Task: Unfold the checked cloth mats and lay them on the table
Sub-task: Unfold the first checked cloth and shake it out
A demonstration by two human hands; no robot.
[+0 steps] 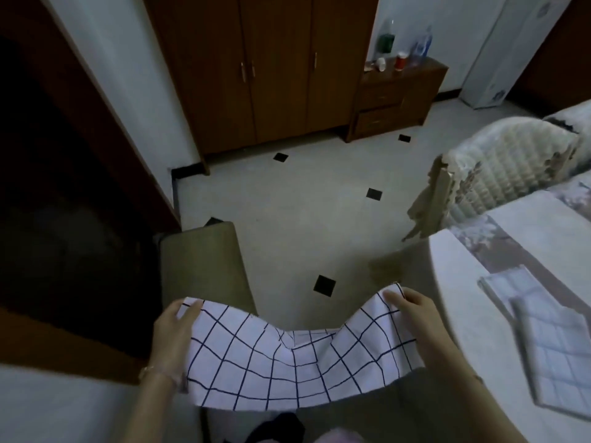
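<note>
The round table (473, 314) stands at the right, and two folded checked mats (550, 343) lie on it, one overlapping the other. In front of the person, above the floor and not on the table, a white checked cloth mat (287, 356) hangs and sags in the middle. The left hand (174, 330) is closed on its left top corner, the right hand (412, 310) pinches the right top corner
</note>
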